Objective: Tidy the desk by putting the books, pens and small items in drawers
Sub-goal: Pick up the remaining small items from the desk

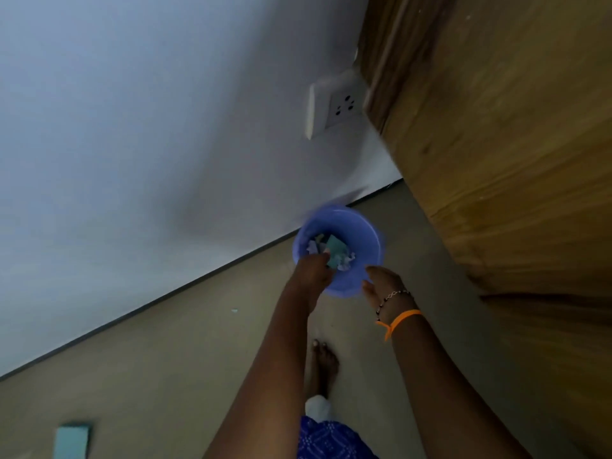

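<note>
**Hands at a blue bin on the floor**

Floor [205, 352] of plain beige runs from the near left up to the far right, meeting a pale wall [149, 111] along a dark skirting line. At the near left edge lies a light teal flat item [72, 441], partly cut off by the frame; whether it is a book or a card cannot be told. A small teal scrap [234, 310] sits alone on the floor further in. On the wall, higher and to the right, is a white socket plate [332, 106].

In the middle, a round blue bin [361, 240] stands on the floor near the wall, holding crumpled paper scraps [344, 260] in white and teal. The left hand [313, 268] reaches over the bin's near rim, fingers curled at the scraps; motion blur hides whether it actually grips one. Just to the right, the right hand [381, 286] hovers beside the bin's near wall with relaxed fingers, holding nothing. Its wrist carries a beaded bracelet [394, 298] and an orange band [402, 318].

Below, a bare foot [324, 362] rests on the floor. A wooden cabinet side [503, 144] fills the right.
</note>
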